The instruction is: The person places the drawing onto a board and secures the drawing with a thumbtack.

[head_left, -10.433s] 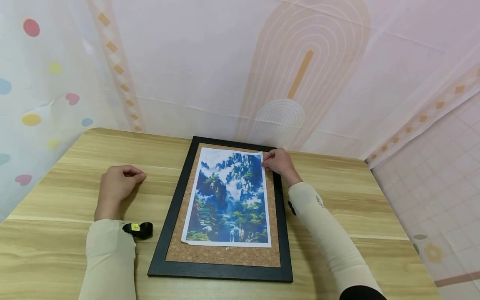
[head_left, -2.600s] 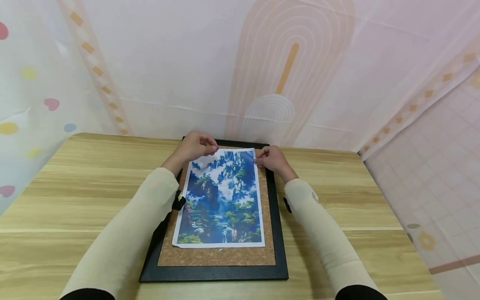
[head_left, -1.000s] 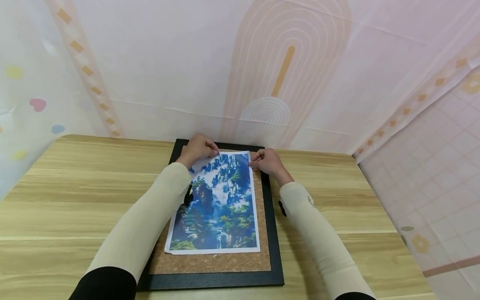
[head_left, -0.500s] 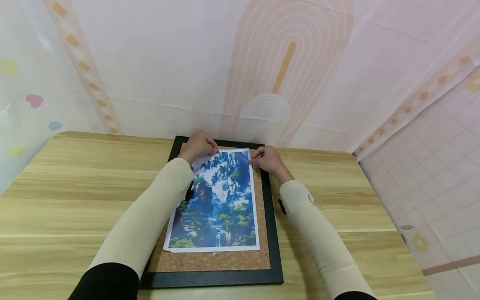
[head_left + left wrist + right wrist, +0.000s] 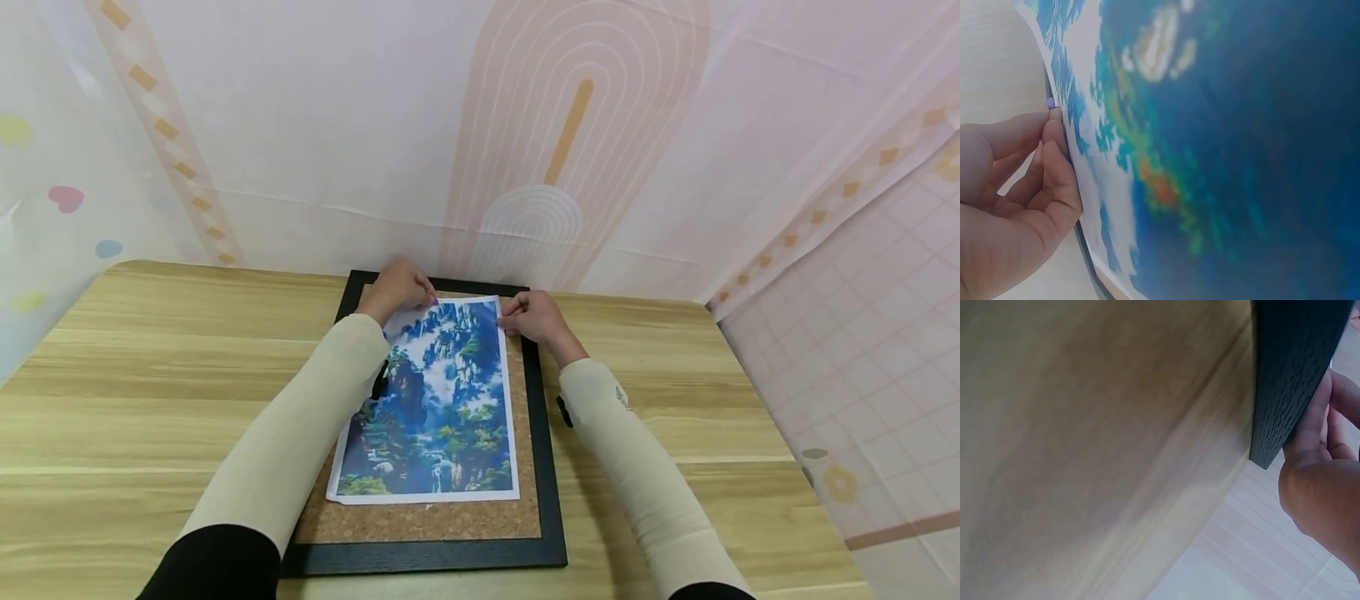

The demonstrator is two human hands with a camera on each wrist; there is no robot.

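Pinching a small purple pin (image 5: 1050, 102) at the print's (image 5: 435, 400) far left corner, the left hand (image 5: 396, 290) has its fingers (image 5: 1054, 134) curled tight against the paper edge. The right hand (image 5: 534, 318) holds the far right corner, fingers bent, seemingly gripping print and frame (image 5: 553, 467) together. The print lies flat on the cork board (image 5: 420, 521), reaching from the fingers toward the near table (image 5: 150, 375) edge.

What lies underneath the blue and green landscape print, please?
The blue and green landscape print lies on a brown cork board in a black rectangular frame. Cork shows around it; the part beneath is hidden.
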